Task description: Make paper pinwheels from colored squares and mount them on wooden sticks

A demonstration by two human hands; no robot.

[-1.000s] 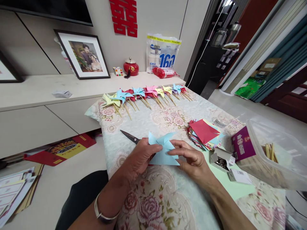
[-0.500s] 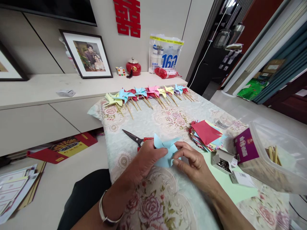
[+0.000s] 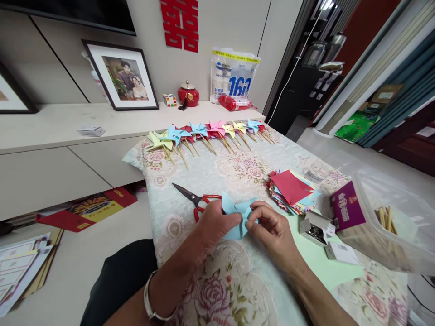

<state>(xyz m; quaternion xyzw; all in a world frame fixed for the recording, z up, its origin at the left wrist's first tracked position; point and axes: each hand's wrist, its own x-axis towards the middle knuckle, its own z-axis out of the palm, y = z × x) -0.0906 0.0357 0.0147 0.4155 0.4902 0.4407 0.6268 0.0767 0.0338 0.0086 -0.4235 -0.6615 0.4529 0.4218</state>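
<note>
Between my hands is a light blue paper pinwheel (image 3: pixel 237 232), its corners partly folded in toward the middle. My left hand (image 3: pixel 215 225) grips it from the left, the thumb pressed near its centre. My right hand (image 3: pixel 270 224) pinches a folded corner at the right side, thumb against forefinger. Just left of the paper, scissors with red handles (image 3: pixel 197 199) lie on the flowered tablecloth (image 3: pixel 217 290), partly hidden behind my left hand. To the right sits a stack of coloured paper squares (image 3: pixel 291 188), a red one on top.
Finished pinwheels on sticks (image 3: pixel 207 131) line the table's far edge. An open small box of metal pins (image 3: pixel 316 230), a white box (image 3: pixel 341 253) and a clear tub of sticks (image 3: pixel 380 226) stand at right, near green paper (image 3: pixel 326 267).
My right fingers have carried a corner of the blue paper inward to the centre, beside my left thumb. Both hands have shifted slightly right, showing more of the scissors' handles.
</note>
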